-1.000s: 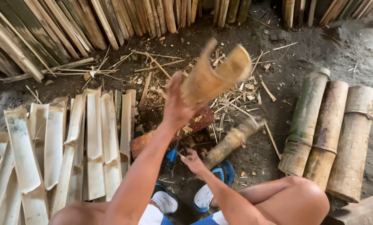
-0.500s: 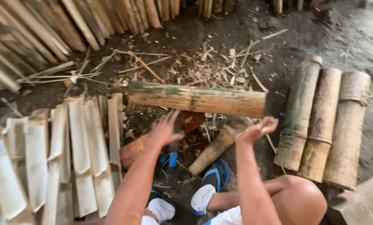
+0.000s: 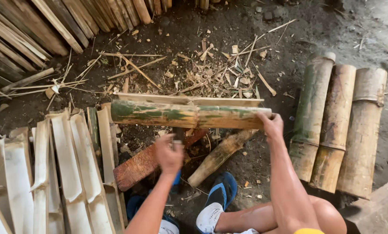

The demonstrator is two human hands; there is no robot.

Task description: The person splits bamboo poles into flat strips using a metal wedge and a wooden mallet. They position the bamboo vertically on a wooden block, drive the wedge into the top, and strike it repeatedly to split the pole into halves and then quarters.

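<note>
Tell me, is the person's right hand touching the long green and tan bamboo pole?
Touching. The head view shows the right hand gripping the right end of the bamboo pole.

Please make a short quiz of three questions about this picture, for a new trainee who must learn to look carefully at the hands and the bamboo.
1. True or false: the right hand touches the end of the horizontal bamboo section.
2. What does the left hand grip?
A. a dark handle below the bamboo section
B. a blue sandal
C. a split slat
3. How many whole bamboo sections lie side by side on the right of the ground?

Key
1. True; it rests on the right end.
2. A; what tool the handle belongs to cannot be told.
3. Three.
</note>
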